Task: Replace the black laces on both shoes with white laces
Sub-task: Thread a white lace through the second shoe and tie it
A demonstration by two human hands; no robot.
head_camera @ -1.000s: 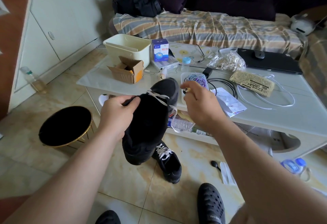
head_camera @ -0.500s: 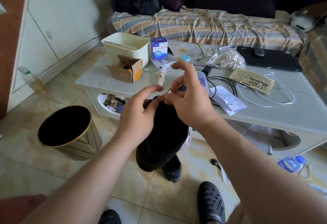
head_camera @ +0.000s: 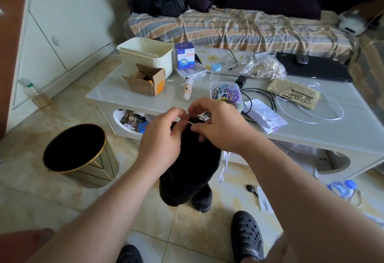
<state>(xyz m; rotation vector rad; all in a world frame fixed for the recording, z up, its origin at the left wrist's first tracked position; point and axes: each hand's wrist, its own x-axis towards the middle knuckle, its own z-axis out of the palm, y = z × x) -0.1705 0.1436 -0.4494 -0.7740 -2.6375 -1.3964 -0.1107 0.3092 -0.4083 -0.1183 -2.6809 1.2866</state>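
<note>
Head view, centre of the frame: a black shoe (head_camera: 190, 159) is held up over the tiled floor, heel end toward the camera, in front of the white worktop (head_camera: 332, 125). Both hands meet at its far end. The left hand (head_camera: 162, 138) has its fingers curled in, thumb and forefinger pressed together on a strand of white lace (head_camera: 194, 122). The right hand (head_camera: 218, 125) is likewise closed, its fingertips pinching the same lace just beside the left. A loose length of that lace hangs down below the right wrist. Which eyelet is being worked is hard to say, since the hands cover most of the lacing.

The second shoe (head_camera: 202, 198) stands on the floor at lower centre, mostly hidden behind the held one. Another white lace (head_camera: 324, 115) lies in a loop on the worktop at right of the frame.

By my reading, the step in hand is threading the white lace through the held shoe. The next move likely calls for pulling the lace tip clear of its eyelet, drawing the slack through evenly, then crossing to the opposite side while the left hand steadies the shoe.
</note>
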